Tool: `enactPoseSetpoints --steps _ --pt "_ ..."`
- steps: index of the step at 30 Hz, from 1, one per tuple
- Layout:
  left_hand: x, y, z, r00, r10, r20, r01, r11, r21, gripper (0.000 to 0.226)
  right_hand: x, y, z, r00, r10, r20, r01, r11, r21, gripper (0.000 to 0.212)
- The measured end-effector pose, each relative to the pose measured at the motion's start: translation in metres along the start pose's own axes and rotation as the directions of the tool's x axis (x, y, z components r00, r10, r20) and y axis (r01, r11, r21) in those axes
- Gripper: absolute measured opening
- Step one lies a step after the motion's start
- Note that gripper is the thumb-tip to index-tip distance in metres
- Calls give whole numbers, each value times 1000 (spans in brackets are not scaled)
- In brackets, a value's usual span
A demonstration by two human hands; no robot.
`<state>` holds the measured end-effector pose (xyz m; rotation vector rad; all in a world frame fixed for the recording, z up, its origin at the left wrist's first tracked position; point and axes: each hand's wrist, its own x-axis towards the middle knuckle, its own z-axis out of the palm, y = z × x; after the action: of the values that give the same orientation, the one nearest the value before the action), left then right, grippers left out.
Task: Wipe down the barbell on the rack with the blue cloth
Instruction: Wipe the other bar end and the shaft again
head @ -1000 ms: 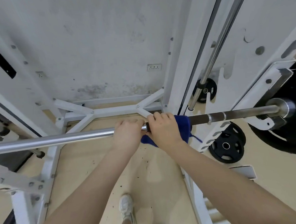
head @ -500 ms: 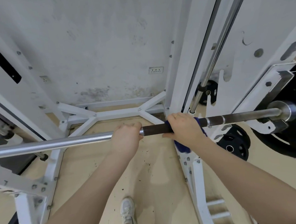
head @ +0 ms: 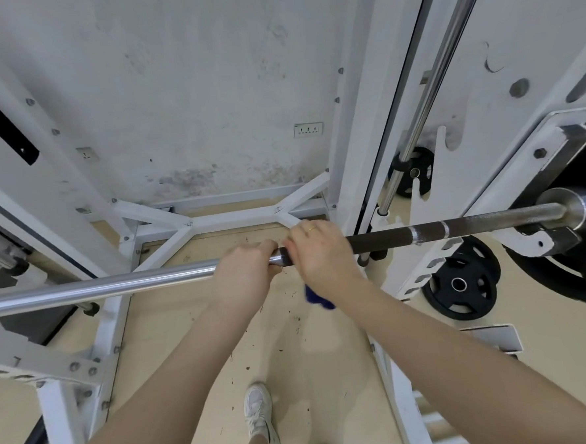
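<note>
On the racked barbell (head: pixel 456 227), both hands grip side by side. Left hand (head: pixel 245 276) wraps bare steel; right hand (head: pixel 321 256) clamps the blue cloth (head: pixel 318 297) around the shaft.

Both hands on the barbell (head: pixel 422 232): left hand (head: pixel 245 274) gripping bare steel, right hand (head: pixel 322 254) wrapped round with blue cloth (head: pixel 318 297) dangling beneath.

bright, even light | soft shadows | wide-angle edge bending | slight blur
</note>
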<state>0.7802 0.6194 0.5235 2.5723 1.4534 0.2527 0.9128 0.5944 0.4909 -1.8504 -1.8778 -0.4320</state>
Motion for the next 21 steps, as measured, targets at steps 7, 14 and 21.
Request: enactPoseSetpoints --steps 7,14,21 --pt "-4 -1 -3 999 -42 20 44 996 -82 31 0 32 -12 963 -110 247 138 986 -97 39" --pt "-5 -5 -2 1000 -13 18 15 990 -142 33 5 34 -34 907 267 325 -369 877 307 42" --pt "5 20 -4 1000 -11 11 14 924 -383 26 7 44 -46 754 418 506 -491 871 12 49"
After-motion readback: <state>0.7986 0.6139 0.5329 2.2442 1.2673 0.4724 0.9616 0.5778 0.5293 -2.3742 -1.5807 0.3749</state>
